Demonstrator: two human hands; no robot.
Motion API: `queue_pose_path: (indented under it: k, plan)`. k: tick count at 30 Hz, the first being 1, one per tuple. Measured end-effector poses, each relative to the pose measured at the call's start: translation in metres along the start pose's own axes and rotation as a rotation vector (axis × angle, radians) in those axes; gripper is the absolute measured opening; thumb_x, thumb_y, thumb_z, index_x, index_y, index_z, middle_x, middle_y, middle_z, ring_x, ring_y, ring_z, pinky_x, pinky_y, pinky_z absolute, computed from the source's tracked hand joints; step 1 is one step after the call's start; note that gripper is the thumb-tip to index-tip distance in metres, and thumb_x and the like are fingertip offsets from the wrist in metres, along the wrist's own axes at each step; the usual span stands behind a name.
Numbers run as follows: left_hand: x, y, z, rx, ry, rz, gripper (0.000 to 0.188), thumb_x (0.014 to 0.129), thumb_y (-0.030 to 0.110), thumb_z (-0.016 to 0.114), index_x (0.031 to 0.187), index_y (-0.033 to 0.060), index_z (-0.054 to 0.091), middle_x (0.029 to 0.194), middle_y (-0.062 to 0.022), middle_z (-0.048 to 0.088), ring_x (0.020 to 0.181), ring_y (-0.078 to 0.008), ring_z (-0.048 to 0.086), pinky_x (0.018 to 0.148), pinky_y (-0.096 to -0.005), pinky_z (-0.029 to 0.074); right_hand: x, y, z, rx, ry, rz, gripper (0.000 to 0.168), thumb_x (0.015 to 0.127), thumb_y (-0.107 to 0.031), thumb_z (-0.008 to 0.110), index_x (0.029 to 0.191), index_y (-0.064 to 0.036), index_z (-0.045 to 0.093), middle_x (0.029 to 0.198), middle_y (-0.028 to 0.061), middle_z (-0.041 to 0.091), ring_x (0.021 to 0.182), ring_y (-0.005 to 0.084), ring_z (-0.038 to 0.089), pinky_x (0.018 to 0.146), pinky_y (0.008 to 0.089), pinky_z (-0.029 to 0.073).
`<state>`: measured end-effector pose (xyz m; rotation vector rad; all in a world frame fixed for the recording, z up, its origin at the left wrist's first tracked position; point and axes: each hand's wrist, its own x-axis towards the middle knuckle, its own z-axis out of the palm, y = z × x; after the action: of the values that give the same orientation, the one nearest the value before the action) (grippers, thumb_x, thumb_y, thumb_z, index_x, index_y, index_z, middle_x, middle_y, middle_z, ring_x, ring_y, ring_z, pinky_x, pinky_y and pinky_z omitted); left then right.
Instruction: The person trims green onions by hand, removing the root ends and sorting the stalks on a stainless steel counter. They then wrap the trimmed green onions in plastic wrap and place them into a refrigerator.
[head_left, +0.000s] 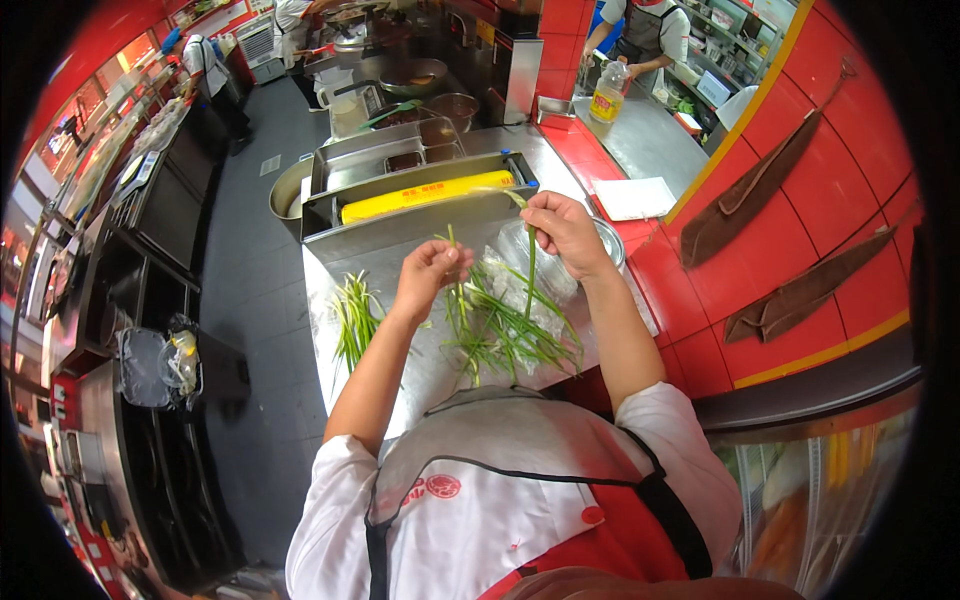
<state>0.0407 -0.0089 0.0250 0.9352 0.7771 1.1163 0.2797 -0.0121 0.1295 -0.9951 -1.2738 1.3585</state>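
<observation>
Between thumb and fingers, my right hand (561, 231) pinches a scallion (531, 270). Its green leaf hangs down toward the pile, and its pale upper end bends left and is blurred. My left hand (435, 276) is level with it to the left, fingertips closed around a thin green scallion stalk (451, 234) that pokes up above them. Under both hands lies a loose pile of scallions (506, 330), partly over clear plastic wrapping (517, 259). To the left, beside my left forearm, a straighter bunch of scallions (354, 319) rests on the steel table (427, 360).
Behind the scallions stands a long steel box with a yellow roll (427, 196). A metal bowl (609, 241) sits by the right hand, near the red tiled wall (757, 300). A wok (412, 79) is farther back. Other people work at the far left, back and back right.
</observation>
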Motion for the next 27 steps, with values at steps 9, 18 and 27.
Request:
queue_pose_path:
  k: [9,18,27]
  plan:
    - [0.011,0.017,-0.019,-0.525,0.141,-0.022,0.016,0.101,0.015,0.048,0.113,0.0034,0.05,0.127,-0.0195,0.055,0.117,-0.0321,0.057,0.099,-0.0512,0.051,-0.012,0.05,-0.013,-0.82,-0.104,0.007,0.022,0.082,-0.019,0.074,0.094,-0.001,0.068,0.075,-0.0019,0.063,0.066,0.0083,0.057,0.057,0.0219,0.044]
    - [0.015,0.014,-0.026,-0.539,0.162,-0.037,0.025,0.102,0.014,0.045,0.123,0.0009,0.045,0.131,-0.021,0.052,0.119,-0.0329,0.056,0.102,-0.0509,0.048,-0.021,0.104,0.02,-0.05,-0.425,0.452,0.033,0.099,-0.027,0.054,0.114,-0.001,0.066,0.1,0.0081,0.069,0.078,0.0128,0.063,0.063,0.023,0.049]
    - [0.013,-0.014,-0.09,0.238,0.386,0.135,0.041,0.097,0.013,0.054,0.136,0.0028,0.047,0.13,-0.0132,0.056,0.121,-0.022,0.054,0.099,-0.0368,0.047,-0.032,0.146,-0.027,-0.486,-0.22,0.411,0.034,0.091,-0.026,0.065,0.111,0.001,0.067,0.092,0.0112,0.072,0.078,0.0145,0.066,0.068,0.0269,0.052]
